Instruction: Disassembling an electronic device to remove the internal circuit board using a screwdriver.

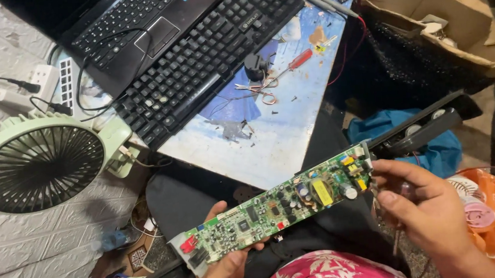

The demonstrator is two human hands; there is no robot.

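Though held endwise, circuit board (276, 207) unobstructed.

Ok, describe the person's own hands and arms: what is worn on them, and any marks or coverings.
Both hands are bare: no gloves, rings, watch or bands show. The left hand shows only fingers and part of the palm, with the wrist out of frame. The right hand runs into a bare wrist and forearm with no sleeve in view. No cables or markings show on either.

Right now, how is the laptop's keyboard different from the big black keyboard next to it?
The laptop keyboard is built into its body, with a touchpad below; the separate keyboard stands alone. The separate keyboard is longer and has some keys missing near its lower left end; the laptop's look complete. Both are black and lie slanted on the table.
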